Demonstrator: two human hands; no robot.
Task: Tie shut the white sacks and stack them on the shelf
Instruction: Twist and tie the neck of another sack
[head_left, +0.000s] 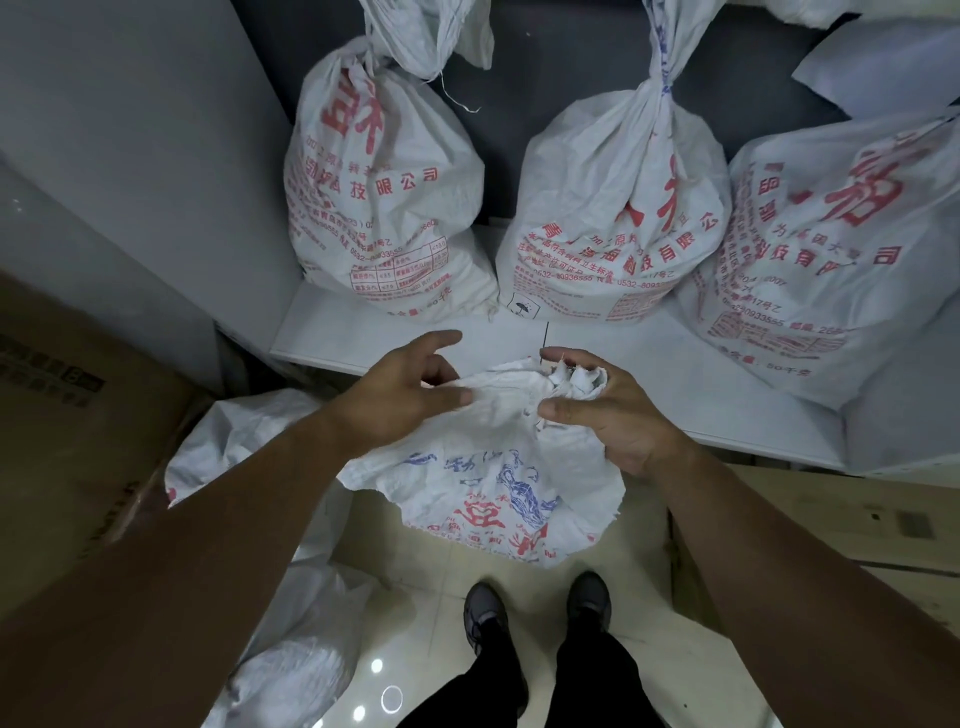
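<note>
Fingers (569, 357) of right hand (613, 423) curled round the bunched mouth of the sack (483, 467), thumb closing the pinch. Left hand (400, 387): fingers spread, thumb lying on the fabric, gripping nothing. Sack hangs from that grip between the shoes (485, 613) and the shelf edge; can't tell if its base rests on the floor. Mouth not yet knotted. Woven plastic cloth: soft, crumples, probably slick, frayed rim. Looks slack, so likely light. Take it low on the neck, under the bunch, to twist and tie. Far side: shelf (649, 364) with three tied sacks (613, 208) in a row.
</note>
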